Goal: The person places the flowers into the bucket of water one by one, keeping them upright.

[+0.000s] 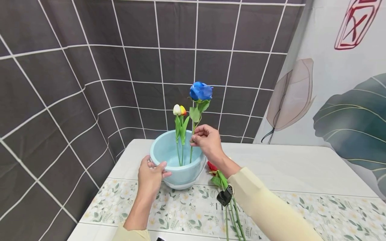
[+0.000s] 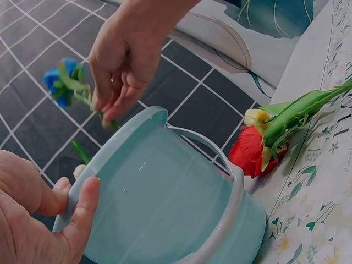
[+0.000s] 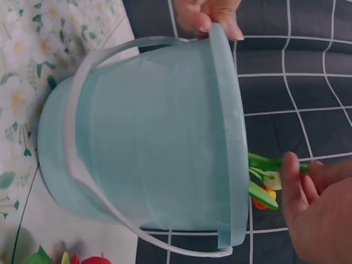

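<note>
A light blue bucket (image 1: 181, 175) stands on the table, and my left hand (image 1: 151, 172) grips its near left rim, thumb on one side and fingers on the other. Over the bucket's right side, my right hand (image 1: 208, 140) pinches the green stem of a blue rose (image 1: 200, 91). The rose is upright, its stem's lower end inside the bucket. A white tulip (image 1: 177, 110) and a yellow-and-red tulip (image 1: 183, 110) stand in the bucket to the left of the rose. In the right wrist view the bucket's pale handle (image 3: 71, 132) hangs down along its side.
Right of the bucket, a red rose (image 2: 252, 151) and a pale yellow bloom (image 2: 256, 117) lie on the table with several green stems. A floral-patterned band (image 1: 187, 214) crosses the white table. Behind rises a dark gridded backdrop (image 1: 178, 26), with a leaf-printed cloth (image 1: 328, 134) at right.
</note>
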The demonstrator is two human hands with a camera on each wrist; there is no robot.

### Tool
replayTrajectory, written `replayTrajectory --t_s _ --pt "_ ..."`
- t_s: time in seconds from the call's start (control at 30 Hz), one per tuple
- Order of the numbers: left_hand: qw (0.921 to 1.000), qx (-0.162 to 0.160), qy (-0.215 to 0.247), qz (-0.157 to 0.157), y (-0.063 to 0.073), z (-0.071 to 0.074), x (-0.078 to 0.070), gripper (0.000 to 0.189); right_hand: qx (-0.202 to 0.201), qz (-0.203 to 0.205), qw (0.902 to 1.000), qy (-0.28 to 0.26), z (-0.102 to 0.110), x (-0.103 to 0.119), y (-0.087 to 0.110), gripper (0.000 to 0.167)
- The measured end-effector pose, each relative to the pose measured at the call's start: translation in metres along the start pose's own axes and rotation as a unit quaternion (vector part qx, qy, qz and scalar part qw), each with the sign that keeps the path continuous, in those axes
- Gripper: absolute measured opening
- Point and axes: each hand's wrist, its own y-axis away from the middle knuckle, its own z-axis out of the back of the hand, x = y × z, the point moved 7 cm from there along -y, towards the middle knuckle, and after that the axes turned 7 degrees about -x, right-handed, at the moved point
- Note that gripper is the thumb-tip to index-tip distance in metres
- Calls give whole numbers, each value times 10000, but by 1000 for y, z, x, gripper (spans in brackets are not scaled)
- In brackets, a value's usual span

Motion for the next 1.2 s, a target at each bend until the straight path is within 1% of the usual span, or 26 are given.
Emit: replayTrajectory --t_s 0.07,0.1,0.17,0.23,0.27,0.33,0.43,0.53,0.63,0.73,0.83,1.03,1.2 --pt "10000 14 7 -8 0 -1 0 70 256 -165 9982 514 -2 -5 2 16" --pt "10000 21 22 -9 1 -1 0 70 397 -233 9957 803 -3 -7 4 16" --pt "10000 31 57 -16 1 -2 0 70 640 -316 9881 1366 -4 -10 6 18" --pt "9999 40 95 -29 1 -3 0 70 795 -350 9813 1719 -4 -12 8 18" --pt "9999 44 107 -37 1 -3 0 69 834 -381 9805 1740 -3 -13 9 18" --pt "9999 47 126 -55 2 -3 0 69 821 -461 9825 1610 -1 -13 10 17" --pt "9999 42 114 -53 2 -3 0 70 732 -609 9886 1164 3 -13 11 19" --pt "9999 34 113 -35 2 -4 1 69 600 -723 9927 753 9 -12 10 24" --pt "9999 37 119 -25 3 -4 2 69 492 -721 9954 400 16 -11 9 28" --pt "9999 49 117 -24 3 -4 2 70 387 -675 9967 229 26 -12 10 32" --pt "9999 56 103 10 3 -4 3 70 317 -643 9971 263 39 -12 12 36" --pt "10000 11 35 61 1 -2 3 72 116 -540 9971 524 70 -12 16 35" --pt "10000 -24 9 85 -2 -2 2 72 -14 -595 9953 757 96 -15 25 37"
